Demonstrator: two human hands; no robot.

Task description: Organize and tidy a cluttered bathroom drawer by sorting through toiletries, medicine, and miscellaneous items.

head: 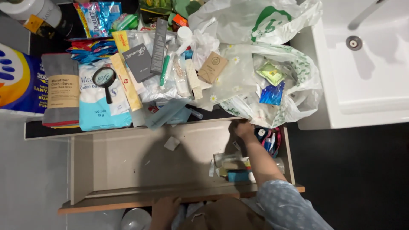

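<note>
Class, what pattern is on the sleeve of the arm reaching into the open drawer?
Pale blue sleeve with small white dots; head view.

open drawer (128, 162) before cluttered counter (34, 130), sink (366, 64) right, plastic bags (272, 72) behind drawer

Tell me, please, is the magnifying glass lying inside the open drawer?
No, the magnifying glass lies on the cotton ball pack on the counter, above the drawer.

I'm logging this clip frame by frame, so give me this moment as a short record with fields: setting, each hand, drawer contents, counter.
setting: open drawer below a cluttered counter, white sink beside it
right hand: reaching to the drawer's back corner, by a plastic bag
left hand: on the drawer front edge
drawer contents: small boxes at the right; rest mostly bare
counter: cotton balls pack, magnifying glass, cloth pack
</note>
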